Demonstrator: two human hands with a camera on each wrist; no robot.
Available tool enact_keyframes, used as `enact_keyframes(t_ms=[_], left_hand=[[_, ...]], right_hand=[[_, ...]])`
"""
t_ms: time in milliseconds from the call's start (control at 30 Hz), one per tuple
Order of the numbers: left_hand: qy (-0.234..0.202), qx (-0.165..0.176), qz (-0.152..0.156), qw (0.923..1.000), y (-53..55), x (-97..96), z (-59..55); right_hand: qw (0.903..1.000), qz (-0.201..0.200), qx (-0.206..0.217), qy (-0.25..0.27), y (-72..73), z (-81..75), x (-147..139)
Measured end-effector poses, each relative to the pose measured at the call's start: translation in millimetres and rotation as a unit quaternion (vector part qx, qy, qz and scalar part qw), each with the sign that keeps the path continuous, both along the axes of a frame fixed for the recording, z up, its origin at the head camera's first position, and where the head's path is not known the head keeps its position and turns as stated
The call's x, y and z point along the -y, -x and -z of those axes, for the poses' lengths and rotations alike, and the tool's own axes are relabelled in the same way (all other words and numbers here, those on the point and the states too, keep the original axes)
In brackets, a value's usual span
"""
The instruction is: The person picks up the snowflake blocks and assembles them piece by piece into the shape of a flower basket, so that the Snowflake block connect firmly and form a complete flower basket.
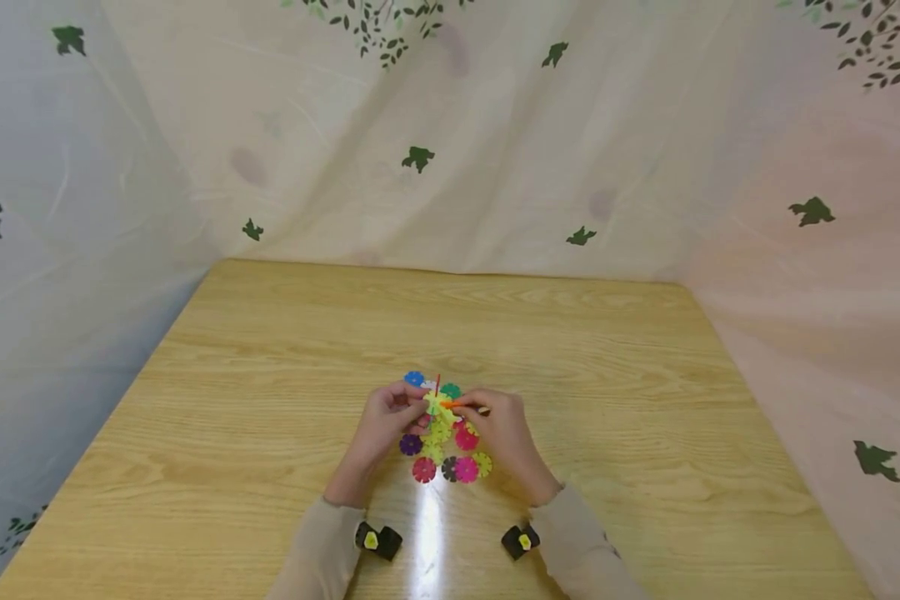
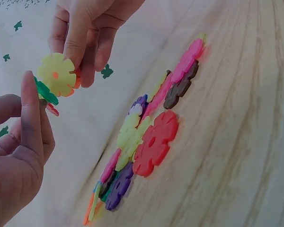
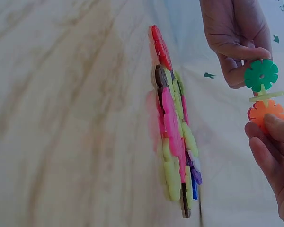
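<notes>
Above the table, both hands hold a small joined cluster of plastic flower-shaped discs. My left hand [image 1: 381,423] pinches a green flower disc [image 3: 252,79] between thumb and fingers. An orange flower disc [image 3: 258,111] is pinched by my right hand [image 1: 504,427]. Between these two sits a yellow flower disc [image 2: 47,71], its notches meeting both of them. A red flower disc [image 2: 52,109] shows by the green one, partly hidden; how it attaches I cannot tell.
Under the hands, many loose flower discs lie close together on the wooden table [image 1: 270,333], among them a red disc [image 2: 154,151], a purple disc [image 2: 118,193] and a pink disc [image 1: 467,469]. A pale curtain [image 1: 495,200] with leaf prints hangs around the table's back and sides.
</notes>
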State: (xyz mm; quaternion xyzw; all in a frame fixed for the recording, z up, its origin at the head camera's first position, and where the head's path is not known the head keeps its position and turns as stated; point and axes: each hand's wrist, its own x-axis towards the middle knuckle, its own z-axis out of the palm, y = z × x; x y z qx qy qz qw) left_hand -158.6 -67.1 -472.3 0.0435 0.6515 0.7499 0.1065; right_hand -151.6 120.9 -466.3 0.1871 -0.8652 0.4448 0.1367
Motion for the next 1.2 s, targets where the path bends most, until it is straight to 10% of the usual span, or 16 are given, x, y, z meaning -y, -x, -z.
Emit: enact_keyframes(t_ms=[333,600,833,1200], left_hand=[[0.008,-0.003,0.004,1.0,2.2,-3.1,4.5],[0.033,-0.003,-0.008,0.9994,5.4,6.7,3.5],[0.053,-0.021,0.018,0.9982,6.6,11.9,4.3],[0.045,-0.017,0.039,0.9981,6.5,10.1,8.9]], right_hand=[[0.9964,-0.005,0.082,-0.021,5.0,-1.0,-12],[0.9666,0.021,0.199,-0.161,15.8,1.8,-28],[0.9483,0.015,0.213,-0.235,18.2,6.3,-28],[0.9721,0.037,0.221,-0.07,21.7,6.7,-33]])
